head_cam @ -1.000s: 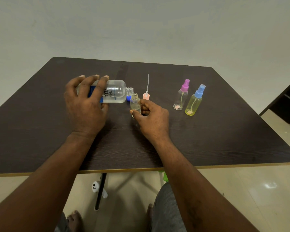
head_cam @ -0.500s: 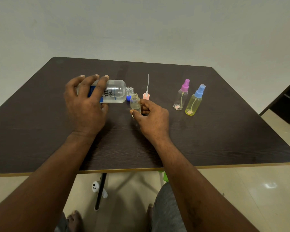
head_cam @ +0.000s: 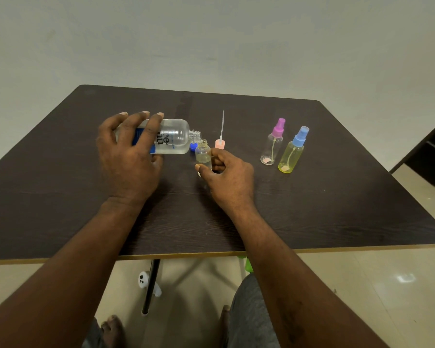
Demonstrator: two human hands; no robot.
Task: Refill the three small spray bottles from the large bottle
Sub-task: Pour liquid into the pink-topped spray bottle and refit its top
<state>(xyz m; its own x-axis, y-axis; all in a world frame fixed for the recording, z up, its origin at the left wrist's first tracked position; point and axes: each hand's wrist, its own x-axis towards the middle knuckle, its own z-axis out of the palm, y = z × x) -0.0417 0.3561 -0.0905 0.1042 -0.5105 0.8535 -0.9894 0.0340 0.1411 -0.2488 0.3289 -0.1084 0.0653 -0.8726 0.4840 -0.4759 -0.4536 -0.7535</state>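
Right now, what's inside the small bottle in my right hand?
The small open bottle looks clear inside, with nothing solid showing. Fingers of the right hand cover its lower part, so any liquid level is hidden.

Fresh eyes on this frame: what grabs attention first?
The large bottle is tipped sideways in the left hand at table centre, its neck at the mouth of the small open bottle that the right hand holds. To their right stand the pink-topped bottle and blue-topped bottle, both capped.

Left hand [head_cam: 128, 162] and right hand [head_cam: 230, 179] were bare, forearms [head_cam: 68, 259] too; grey leg cloth [head_cam: 251, 312], bare toes [head_cam: 112, 327].
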